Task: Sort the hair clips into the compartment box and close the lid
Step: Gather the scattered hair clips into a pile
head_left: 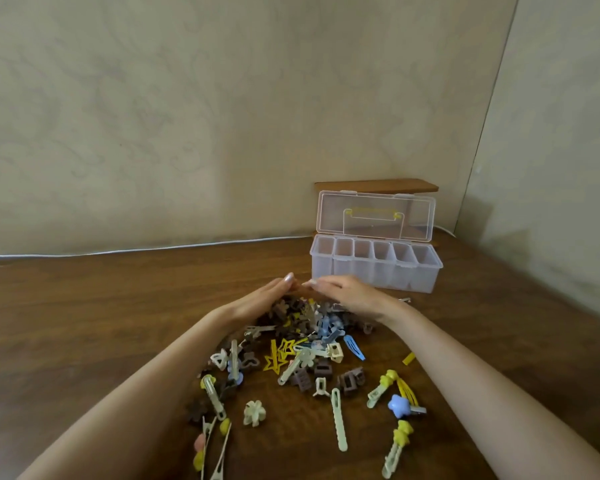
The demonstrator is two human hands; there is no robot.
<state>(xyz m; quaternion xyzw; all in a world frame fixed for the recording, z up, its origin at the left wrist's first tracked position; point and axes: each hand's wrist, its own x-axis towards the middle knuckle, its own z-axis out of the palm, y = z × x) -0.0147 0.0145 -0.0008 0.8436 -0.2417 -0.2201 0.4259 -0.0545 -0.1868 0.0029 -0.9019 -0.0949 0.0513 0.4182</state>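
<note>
A loose pile of hair clips (302,344) in brown, blue, yellow and cream lies on the wooden table (84,306). My left hand (260,299) and my right hand (347,292) lie at the far edge of the pile, fingers straight and fingertips almost meeting, cupped against the clips. The clear compartment box (374,268) stands behind the right hand. Its compartments look empty, and its lid (374,214) stands open and upright, with a yellow-hinged handle. More clips are scattered between my forearms, among them a blue star clip (397,405) and a long cream clip (338,419).
A brown wooden shelf (374,186) stands behind the box against the wall. A white cable (136,251) runs along the table's far edge. Walls close off the back and the right side. A yellow piece (408,358) lies right of the pile.
</note>
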